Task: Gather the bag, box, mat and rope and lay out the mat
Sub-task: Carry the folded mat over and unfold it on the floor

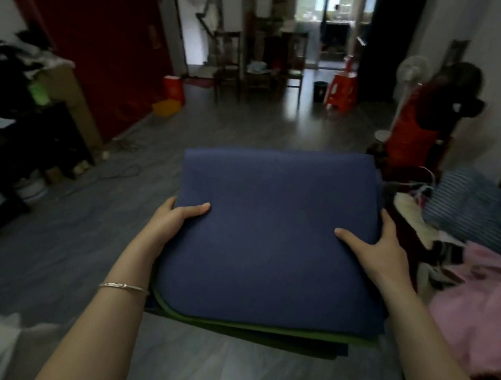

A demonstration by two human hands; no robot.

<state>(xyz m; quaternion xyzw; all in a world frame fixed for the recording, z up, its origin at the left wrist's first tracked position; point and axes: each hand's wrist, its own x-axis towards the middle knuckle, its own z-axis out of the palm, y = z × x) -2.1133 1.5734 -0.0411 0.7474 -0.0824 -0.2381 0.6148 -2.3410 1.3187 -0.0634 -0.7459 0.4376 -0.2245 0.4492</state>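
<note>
A folded blue mat point(272, 231) with a green underside showing along its near edge is held out in front of me, above the grey floor. My left hand point(174, 217) grips its left edge, thumb on top and fingers hidden underneath. My right hand point(376, 249) grips the right edge the same way, thumb lying on the blue surface. No bag, box or rope can be made out in this view.
Grey floorboards point(235, 129) stretch ahead. Dark cluttered shelves point(3, 129) stand at the left beside a red door point(105, 24). Pink and striped fabrics point(486, 287) pile up at the right. Chairs point(231, 61), red stools point(342, 90) and a fan point(412, 74) stand further back.
</note>
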